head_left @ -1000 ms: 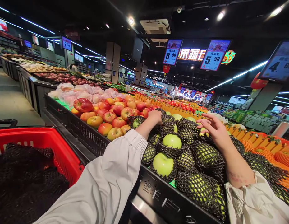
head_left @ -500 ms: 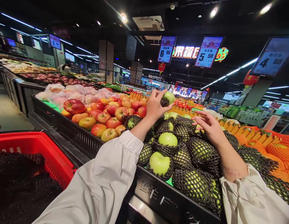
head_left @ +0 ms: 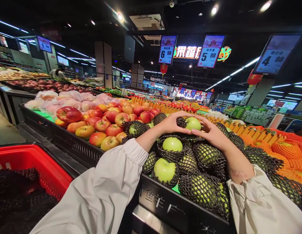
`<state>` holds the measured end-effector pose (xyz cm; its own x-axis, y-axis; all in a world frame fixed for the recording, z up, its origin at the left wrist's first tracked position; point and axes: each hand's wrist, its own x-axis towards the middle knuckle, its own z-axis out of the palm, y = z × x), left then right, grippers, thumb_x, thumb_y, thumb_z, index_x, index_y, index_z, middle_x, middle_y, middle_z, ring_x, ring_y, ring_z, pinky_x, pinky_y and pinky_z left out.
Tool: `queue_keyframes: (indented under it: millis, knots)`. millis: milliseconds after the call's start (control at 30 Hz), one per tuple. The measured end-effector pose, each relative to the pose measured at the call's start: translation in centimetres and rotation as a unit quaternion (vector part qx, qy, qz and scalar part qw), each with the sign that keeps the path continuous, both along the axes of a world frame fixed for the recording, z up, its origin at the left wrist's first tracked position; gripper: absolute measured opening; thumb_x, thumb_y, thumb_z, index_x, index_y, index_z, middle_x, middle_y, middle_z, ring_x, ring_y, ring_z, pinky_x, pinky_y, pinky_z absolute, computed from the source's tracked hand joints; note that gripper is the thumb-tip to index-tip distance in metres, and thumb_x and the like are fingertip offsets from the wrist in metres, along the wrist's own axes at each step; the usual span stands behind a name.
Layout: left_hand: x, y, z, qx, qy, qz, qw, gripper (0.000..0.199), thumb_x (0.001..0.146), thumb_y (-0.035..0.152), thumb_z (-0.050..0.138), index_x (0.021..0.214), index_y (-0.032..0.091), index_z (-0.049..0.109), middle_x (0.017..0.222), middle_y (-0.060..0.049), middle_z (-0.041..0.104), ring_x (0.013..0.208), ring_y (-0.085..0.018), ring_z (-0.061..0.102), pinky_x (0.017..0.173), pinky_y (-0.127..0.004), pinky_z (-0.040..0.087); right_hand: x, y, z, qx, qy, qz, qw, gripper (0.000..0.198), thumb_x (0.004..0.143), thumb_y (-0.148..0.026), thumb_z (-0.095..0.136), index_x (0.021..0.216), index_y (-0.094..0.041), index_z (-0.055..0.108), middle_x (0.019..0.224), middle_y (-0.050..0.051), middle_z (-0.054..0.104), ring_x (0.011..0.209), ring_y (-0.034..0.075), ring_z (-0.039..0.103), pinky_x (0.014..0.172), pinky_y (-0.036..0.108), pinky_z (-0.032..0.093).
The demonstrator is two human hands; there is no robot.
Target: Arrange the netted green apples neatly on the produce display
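Observation:
Both my hands meet around one green apple [head_left: 193, 123] partly wrapped in black foam net, held just above the pile. My left hand [head_left: 172, 123] grips its netted left side. My right hand [head_left: 210, 133] holds its right side, fingertips on the fruit. Below them a black crate [head_left: 170, 208] holds several green apples [head_left: 172, 143] in black net sleeves. Both arms wear loose white sleeves.
A red shopping basket [head_left: 31, 162] with black foam nets inside stands at lower left. Red and yellow apples [head_left: 109, 125] fill the crate to the left. Orange-netted fruit [head_left: 284, 149] lies to the right. Price signs [head_left: 210, 51] hang overhead. A person stands far back left.
My left hand picked a netted green apple out of the pile, lifted it high, then lowered it to the right. My right hand closed onto it. The view shifted slightly right.

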<state>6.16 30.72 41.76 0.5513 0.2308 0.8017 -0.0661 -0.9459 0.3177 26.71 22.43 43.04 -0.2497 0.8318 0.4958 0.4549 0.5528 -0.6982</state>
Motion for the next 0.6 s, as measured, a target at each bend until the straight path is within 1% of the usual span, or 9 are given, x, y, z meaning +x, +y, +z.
queue_keyframes:
  millis: [100, 233, 267, 333, 400, 433, 500, 600]
  knots:
    - [0.3, 0.1, 0.0, -0.010, 0.008, -0.036, 0.999, 0.066, 0.067, 0.033, 0.087, 0.128, 0.023, 0.065, 0.131, -0.012, 0.064, 0.124, -0.028, 0.058, 0.109, -0.046, 0.041, 0.0, -0.1, 0.0, 0.014, -0.008, -0.002, 1.000, 0.073, 0.066, -0.048, 0.085, 0.130, -0.026, 0.057, 0.125, 0.009, 0.067, 0.111, 0.029, 0.065, 0.104, 0.048, 0.049]
    - [0.4, 0.4, -0.3, -0.045, 0.015, -0.041, 0.998, 0.077, 0.065, 0.035, 0.085, 0.136, 0.023, 0.057, 0.138, -0.013, 0.059, 0.129, -0.031, 0.053, 0.113, -0.049, 0.036, 0.0, -0.1, 0.1, 0.022, 0.001, -0.037, 0.999, 0.073, 0.060, -0.048, 0.088, 0.124, -0.024, 0.063, 0.124, 0.009, 0.068, 0.105, 0.029, 0.067, 0.099, 0.046, 0.052]
    - [0.3, 0.6, -0.3, -0.066, 0.020, -0.047, 0.997, 0.078, 0.067, 0.034, 0.083, 0.138, 0.023, 0.054, 0.139, -0.012, 0.057, 0.130, -0.031, 0.052, 0.113, -0.049, 0.036, 0.0, 0.0, 0.1, 0.021, 0.003, -0.049, 0.999, 0.072, 0.059, -0.048, 0.088, 0.123, -0.023, 0.064, 0.123, 0.009, 0.068, 0.103, 0.028, 0.067, 0.097, 0.046, 0.052]
    - [0.3, 1.1, -0.4, -0.119, 0.027, -0.066, 0.990, 0.072, 0.073, 0.029, 0.071, 0.141, 0.025, 0.049, 0.140, -0.010, 0.055, 0.131, -0.031, 0.050, 0.111, -0.049, 0.037, 0.1, 0.1, 0.1, 0.015, 0.005, -0.076, 0.997, 0.070, 0.058, -0.049, 0.088, 0.120, -0.023, 0.066, 0.117, 0.008, 0.070, 0.098, 0.027, 0.067, 0.093, 0.044, 0.053]
    - [0.3, 1.6, -0.5, -0.165, 0.015, -0.073, 0.983, 0.069, 0.071, 0.020, 0.058, 0.139, 0.025, 0.045, 0.140, -0.010, 0.052, 0.131, -0.030, 0.048, 0.108, -0.047, 0.041, 0.3, 0.3, 0.1, 0.006, 0.009, -0.117, 0.993, 0.069, 0.059, -0.052, 0.085, 0.118, -0.022, 0.067, 0.110, 0.008, 0.071, 0.092, 0.025, 0.066, 0.086, 0.041, 0.054]
    - [0.3, 1.8, -0.5, -0.179, -0.002, -0.060, 0.982, 0.069, 0.068, 0.016, 0.055, 0.136, 0.023, 0.045, 0.140, -0.010, 0.050, 0.131, -0.029, 0.047, 0.105, -0.045, 0.043, 0.4, 0.4, 0.1, 0.000, 0.010, -0.141, 0.990, 0.068, 0.060, -0.055, 0.083, 0.117, -0.021, 0.067, 0.107, 0.007, 0.071, 0.090, 0.024, 0.065, 0.083, 0.040, 0.053]
    - [0.5, 2.0, -0.6, -0.186, -0.042, -0.001, 0.982, 0.065, 0.064, 0.012, 0.053, 0.127, 0.021, 0.043, 0.137, -0.011, 0.048, 0.128, -0.027, 0.047, 0.102, -0.041, 0.045, 0.5, 0.5, 0.1, -0.012, 0.010, -0.188, 0.982, 0.062, 0.064, -0.062, 0.076, 0.110, -0.020, 0.070, 0.103, 0.007, 0.071, 0.086, 0.022, 0.063, 0.079, 0.037, 0.051]
    - [0.7, 2.1, -0.8, -0.178, -0.084, 0.118, 0.973, 0.048, 0.068, 0.011, 0.057, 0.113, 0.021, 0.042, 0.126, -0.009, 0.051, 0.114, -0.023, 0.053, 0.096, -0.039, 0.046, 0.4, 0.6, 0.2, -0.041, 0.015, -0.228, 0.973, 0.056, 0.071, -0.066, 0.068, 0.099, -0.018, 0.073, 0.100, 0.006, 0.071, 0.082, 0.020, 0.061, 0.076, 0.034, 0.048]
